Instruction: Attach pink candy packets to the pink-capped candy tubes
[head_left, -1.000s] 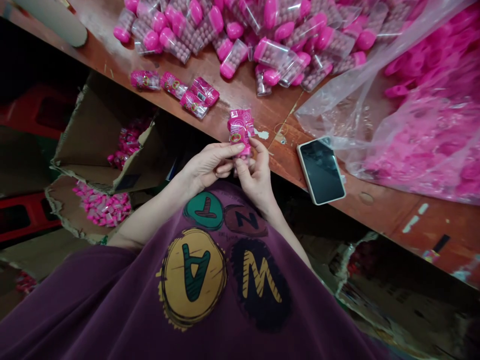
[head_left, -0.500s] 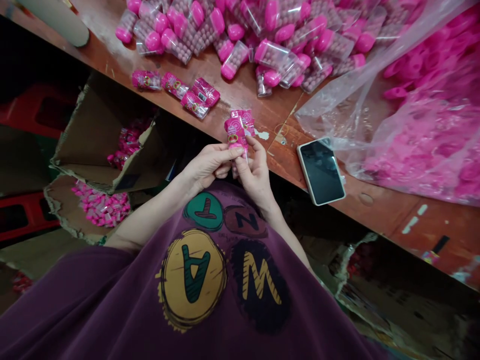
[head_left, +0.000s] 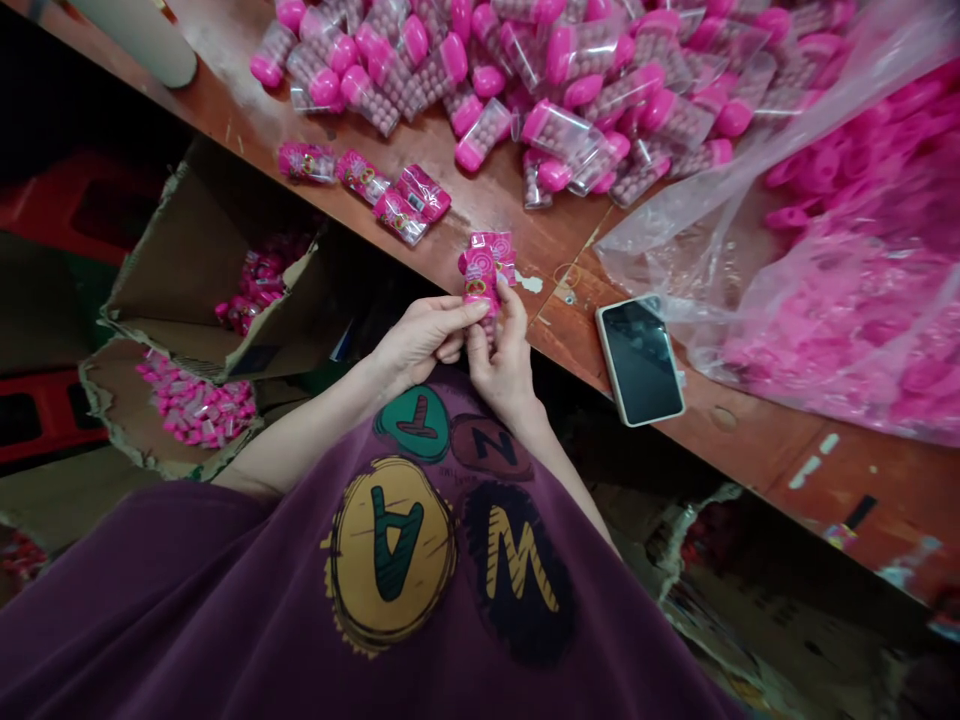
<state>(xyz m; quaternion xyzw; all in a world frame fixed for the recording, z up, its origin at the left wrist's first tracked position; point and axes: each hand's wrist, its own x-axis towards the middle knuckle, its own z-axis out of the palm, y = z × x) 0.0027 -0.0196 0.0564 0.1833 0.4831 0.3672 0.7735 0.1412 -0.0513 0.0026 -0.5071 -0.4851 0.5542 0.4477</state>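
Near the table's front edge, both hands are on a small clear candy bottle (head_left: 487, 325), which has a pink printed wrapper (head_left: 478, 272) over its upper part. My left hand (head_left: 424, 338) pinches it from the left, thumb across the pink part. My right hand (head_left: 506, 365) closes around it from the right, thumb low on the clear side; its other fingers are partly hidden. Behind the wrapper, another pink printed piece shows; whether it is joined to it I cannot tell. Several wrapped candy bottles (head_left: 401, 215) lie on the table beyond my left hand.
A heap of pink-capped candy bottles (head_left: 570, 130) covers the table's back. To the right are a phone (head_left: 641, 360) and a clear plastic bag (head_left: 847, 340) of pink pieces. Cardboard boxes (head_left: 169, 265) holding pink items stand below the table at left. Another box is at lower right.
The view has shifted slightly, so the table things appear a little lower. My right thumb has slid down the bottle a bit. Both hands keep their hold.
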